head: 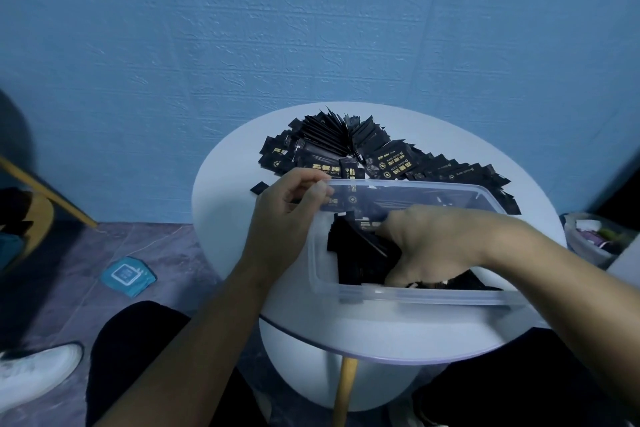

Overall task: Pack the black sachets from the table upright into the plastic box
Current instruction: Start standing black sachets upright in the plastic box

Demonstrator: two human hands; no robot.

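A clear plastic box stands on the near half of a round white table. Several black sachets stand on edge inside it at the left end. My right hand reaches down into the box and presses against those sachets; its fingertips are hidden. My left hand grips the box's far left corner, fingers curled over the rim. A large heap of loose black sachets with gold print lies on the table behind the box.
A blue wall stands close behind the table. On the floor at the left lie a blue packet and a white shoe. A wooden chair leg slants at the far left. A bag of clutter sits at the right.
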